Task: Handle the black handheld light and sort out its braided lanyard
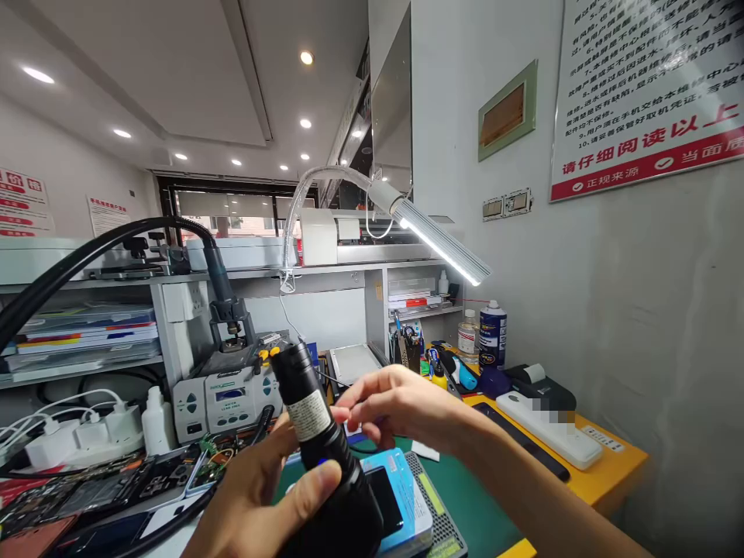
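Left hand point(261, 488): wrapped round a black torch point(325, 449), thumb pressed across the barrel near a small blue glow, fingers closed behind it.
Torch: held tilted, head end up and leaning left, white label band on its middle, fat end low against the palm; it stood above the bench's near edge, in front of the blue box.
Right hand point(401, 407): raised just right of the torch, fingertips pinched together on a thin dark wire point(332, 379) that ran toward the torch head; what the wire joined could not be told.
Blue box point(401, 484): lay directly under both hands, a dark slab on top of it.
Mat point(465, 496): green, under the box; a perforated grey plate at its near side.
Station point(224, 395): grey-white unit with a small display, behind the torch, a black hose point(105, 248) arching up from it to the left.
Boards point(98, 488): opened phones and circuit boards, spread left of the hands.
Chargers point(81, 434): white plugs and cables, far left, beside a small white bottle point(154, 422).
Lamp point(442, 240): lit bar on a flexible neck, above and right of the hands.
Bottles point(482, 333): one clear, one dark blue, at the wall, well apart from the hands.
Power strip point(546, 430): white, on the orange table edge to the right.
Notice point(651, 85): red and white, on the right wall.
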Available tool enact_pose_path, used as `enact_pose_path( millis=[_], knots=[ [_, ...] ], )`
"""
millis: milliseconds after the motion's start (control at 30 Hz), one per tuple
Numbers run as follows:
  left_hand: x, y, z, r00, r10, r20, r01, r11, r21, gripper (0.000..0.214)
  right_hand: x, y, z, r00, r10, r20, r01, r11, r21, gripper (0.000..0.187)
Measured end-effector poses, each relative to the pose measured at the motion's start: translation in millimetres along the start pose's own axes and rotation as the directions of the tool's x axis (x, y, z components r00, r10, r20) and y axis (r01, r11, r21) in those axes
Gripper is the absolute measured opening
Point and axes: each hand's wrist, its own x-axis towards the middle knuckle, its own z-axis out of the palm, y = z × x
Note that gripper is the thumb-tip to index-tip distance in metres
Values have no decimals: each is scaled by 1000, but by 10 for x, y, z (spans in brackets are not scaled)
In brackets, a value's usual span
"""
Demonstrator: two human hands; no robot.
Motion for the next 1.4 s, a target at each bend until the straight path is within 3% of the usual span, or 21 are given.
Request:
enact_pose_path(
  millis=[100, 233, 433, 567, 867, 967, 1033, 1167, 1267, 1333, 1400],
  knots=[
    [129, -46, 92, 999, 23, 31, -28, 987, 158, 55, -91, -100, -32, 997, -40, -70, 32, 994, -107, 28],
    [288, -93, 192, 987, 48, 154, -71, 987, 147, 41, -154, -216, -2, 987, -53, -149, -9, 923, -384, 9],
    [471, -47, 176, 984, 84, 157, -115, 972, 204, 44, -177, -323, -7, 975, -189, -121, 74, 781, -620, 11],
    [572, 23, 141, 983, 130, 126, -161, 946, 280, 35, -104, -311, 3, 958, -266, -108, 137, 753, -644, 33],
    [645, -4, 17, 964, 261, 58, -266, 908, 323, 39, 137, -359, -106, 948, -318, 36, 287, 796, -533, 25],
    [674, -59, 8, 968, 238, 76, -250, 919, 304, 39, 202, -349, -137, 947, -312, 75, 306, 810, -500, 29],
    [697, -100, 12, 974, 211, 86, -227, 925, 305, 38, 219, -330, -156, 943, -331, 41, 302, 798, -521, 33],
    [722, -155, -16, 987, 155, 48, -162, 916, 367, 46, 240, -200, -369, 951, -308, -27, 245, 804, -543, 47],
    [728, -163, -88, 997, 71, -12, -61, 918, 393, 59, 337, 137, -720, 961, -228, -153, 103, 816, -569, 49],
    [736, -179, -140, 999, 8, -37, 7, 925, 380, 61, 440, 482, -944, 949, -131, -285, -94, 747, -658, 36],
    [745, -226, -177, 999, -29, -24, 36, 940, 339, 61, 541, 835, -1087, 948, -12, -318, -236, 646, -726, 29]
  ],
)
